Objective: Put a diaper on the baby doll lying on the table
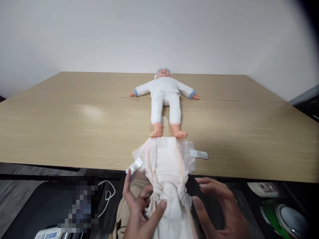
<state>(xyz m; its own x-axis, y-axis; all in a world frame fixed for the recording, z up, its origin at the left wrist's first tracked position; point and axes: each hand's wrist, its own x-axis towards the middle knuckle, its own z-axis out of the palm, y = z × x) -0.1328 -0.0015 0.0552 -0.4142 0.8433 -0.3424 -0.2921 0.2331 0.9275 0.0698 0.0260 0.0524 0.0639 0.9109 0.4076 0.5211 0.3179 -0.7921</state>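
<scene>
White diaper [169,166] draped over the wooden surface [74,126] edge.
Left hand [139,212] pinches it; right hand [219,209] hovers released beside; doll [165,99] lies beyond.

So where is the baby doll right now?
The doll lies on its back in the middle of the wooden table, toward the far edge, its feet just beyond the diaper.

A light wood-grain table [74,132] carries a baby doll [165,99] lying on its back at twelve o'clock, with an opened white diaper [166,159] overhanging the edge at six o'clock.
</scene>
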